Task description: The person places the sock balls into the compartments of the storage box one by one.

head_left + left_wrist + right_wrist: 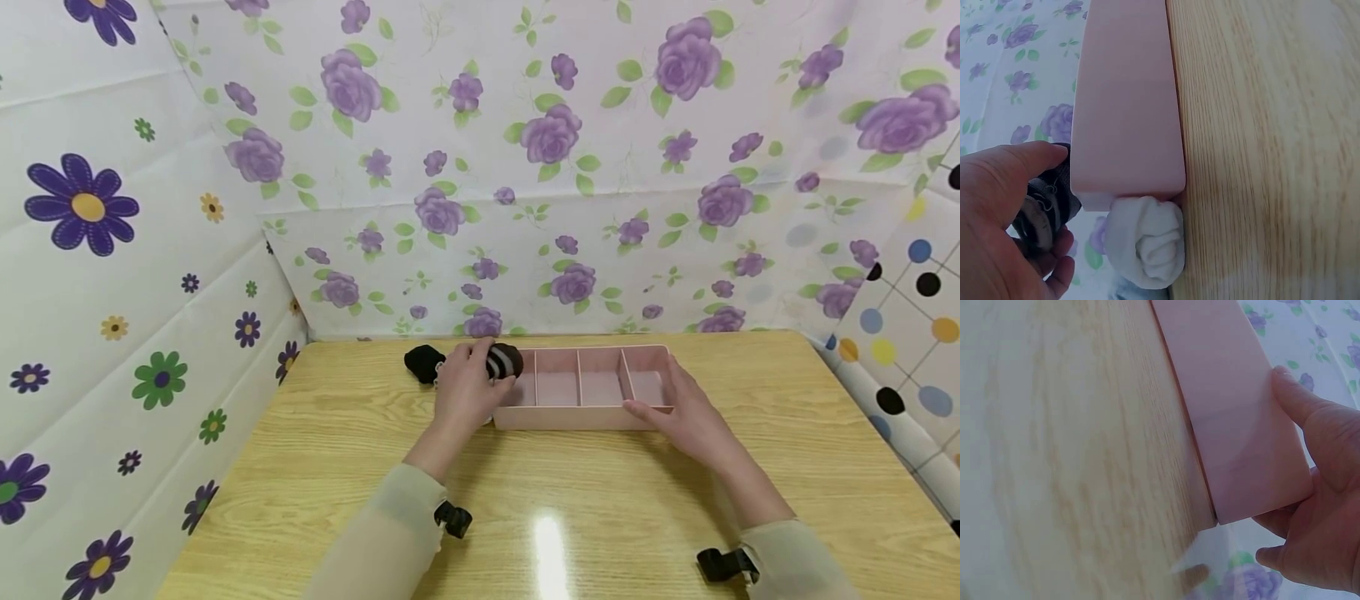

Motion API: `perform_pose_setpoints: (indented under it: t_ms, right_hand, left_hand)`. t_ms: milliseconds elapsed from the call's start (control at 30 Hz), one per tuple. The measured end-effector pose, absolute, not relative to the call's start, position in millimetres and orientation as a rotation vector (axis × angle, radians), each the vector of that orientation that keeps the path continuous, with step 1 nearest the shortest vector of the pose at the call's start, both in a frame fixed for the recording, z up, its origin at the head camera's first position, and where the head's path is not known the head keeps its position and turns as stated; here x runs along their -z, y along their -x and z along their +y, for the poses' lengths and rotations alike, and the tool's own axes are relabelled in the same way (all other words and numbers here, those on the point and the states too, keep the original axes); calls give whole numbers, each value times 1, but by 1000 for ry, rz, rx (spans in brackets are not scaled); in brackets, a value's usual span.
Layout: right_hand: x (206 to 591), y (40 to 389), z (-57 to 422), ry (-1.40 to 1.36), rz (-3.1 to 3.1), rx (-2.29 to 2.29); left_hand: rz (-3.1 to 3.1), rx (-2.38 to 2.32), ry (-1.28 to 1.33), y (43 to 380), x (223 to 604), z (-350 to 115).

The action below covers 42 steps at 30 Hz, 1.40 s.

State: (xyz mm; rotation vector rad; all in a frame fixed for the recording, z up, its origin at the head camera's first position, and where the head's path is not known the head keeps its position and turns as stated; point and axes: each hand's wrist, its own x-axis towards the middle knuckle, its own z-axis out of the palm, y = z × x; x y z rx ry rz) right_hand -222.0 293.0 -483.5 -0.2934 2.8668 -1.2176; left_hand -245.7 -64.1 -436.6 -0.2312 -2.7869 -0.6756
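My left hand point(467, 387) holds a rolled dark sock with grey stripes point(505, 362) over the left end compartment of a pink divided box point(570, 418). In the left wrist view, the thumb and fingers curl around this sock point(1040, 212) beside the box wall. At the other end, my right hand point(697, 421) grips the box, its thumb on the front rim and its fingers along the end wall. The right wrist view shows that hand point(1322, 506) around the box corner. A rolled white sock point(1147, 244) sits against the box's left end, mostly hidden in the head view.
A black rolled bundle point(424, 364) lies left of the left hand, towards the table's back edge. Part of a grey-blue item point(1138, 291) shows beyond the white sock. Flower-patterned sheets point(510, 233) stand behind and left of the wooden table point(337, 467), and a dotted one stands on the right.
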Motion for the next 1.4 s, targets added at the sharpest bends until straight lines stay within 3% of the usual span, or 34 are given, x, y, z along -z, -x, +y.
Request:
perform_pose_setpoints:
  t_ms: [600,1400]
  right_hand:
    - [485,219,293,286,2843,1236]
    - [484,221,293,278,2846,1226]
  left_hand:
    - [-2797,732,417,245,445,-53]
    - [-2815,659,380,242,450,-58]
